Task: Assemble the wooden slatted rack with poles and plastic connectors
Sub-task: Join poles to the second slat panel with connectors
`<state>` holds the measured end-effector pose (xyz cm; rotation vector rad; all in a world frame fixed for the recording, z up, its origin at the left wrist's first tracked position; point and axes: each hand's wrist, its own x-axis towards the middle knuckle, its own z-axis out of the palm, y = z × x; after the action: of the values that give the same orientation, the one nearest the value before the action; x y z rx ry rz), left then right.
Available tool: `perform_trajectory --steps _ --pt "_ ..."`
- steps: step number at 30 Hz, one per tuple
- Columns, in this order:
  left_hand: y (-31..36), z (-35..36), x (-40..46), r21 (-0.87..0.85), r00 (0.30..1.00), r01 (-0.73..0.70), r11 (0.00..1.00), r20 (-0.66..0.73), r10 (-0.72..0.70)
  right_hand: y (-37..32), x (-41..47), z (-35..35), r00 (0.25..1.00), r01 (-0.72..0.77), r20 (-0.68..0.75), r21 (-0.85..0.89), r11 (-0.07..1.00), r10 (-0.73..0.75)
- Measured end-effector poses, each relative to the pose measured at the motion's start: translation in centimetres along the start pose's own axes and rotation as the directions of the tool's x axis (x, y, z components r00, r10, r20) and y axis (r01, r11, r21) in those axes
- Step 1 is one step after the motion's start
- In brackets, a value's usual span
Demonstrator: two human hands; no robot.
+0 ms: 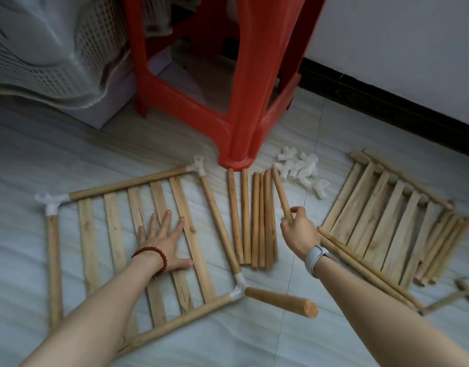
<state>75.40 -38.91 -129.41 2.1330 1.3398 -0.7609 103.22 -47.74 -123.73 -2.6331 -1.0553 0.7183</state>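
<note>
A slatted wooden panel (pixel 117 226) lies flat on the floor at the left, framed by poles joined with white plastic connectors (pixel 51 202) at its corners. One pole (pixel 281 301) stands up from the near right corner connector (pixel 238 288), pointing toward the camera. My left hand (pixel 162 239) rests flat on the slats, fingers spread. My right hand (pixel 298 229) grips the near end of a pole (pixel 281 193) lifted from the row of loose poles (pixel 254 218) in the middle. A heap of loose connectors (pixel 302 170) lies beyond.
A red plastic stool (pixel 228 88) stands just behind the poles. A second slatted panel (pixel 381 223) with more poles lies at the right, a small wooden mallet (pixel 455 295) beside it. A white basket (pixel 56 49) sits at the back left, a wall at the right.
</note>
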Motion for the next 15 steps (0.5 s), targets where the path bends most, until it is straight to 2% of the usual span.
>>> perform_trajectory --steps 2,4,9,12,15 --pt "0.5 0.3 -1.0 0.005 1.0 -0.021 1.0 0.021 0.021 -0.6 -1.0 -1.2 0.995 0.086 -0.053 -0.054 0.995 -0.089" --pt "1.1 1.1 -1.9 0.019 0.998 -0.049 0.999 0.039 0.048 -1.2 -2.2 -2.3 0.983 0.176 -0.052 -0.019 0.984 -0.177" --pt "1.5 1.1 -2.8 0.064 0.998 -0.063 0.996 0.004 0.063 -3.8 -3.1 -4.8 0.971 0.223 0.021 0.301 0.927 -0.24" --pt "1.7 0.8 -2.5 -0.002 0.995 -0.022 1.0 -0.095 0.022 -5.3 -3.0 -5.4 0.964 0.248 -0.032 0.452 0.857 -0.263" --pt "2.7 1.3 -2.4 0.065 0.999 0.003 0.998 -0.046 0.0 -6.3 -3.0 -5.7 0.945 0.32 -0.137 0.557 0.767 -0.296"
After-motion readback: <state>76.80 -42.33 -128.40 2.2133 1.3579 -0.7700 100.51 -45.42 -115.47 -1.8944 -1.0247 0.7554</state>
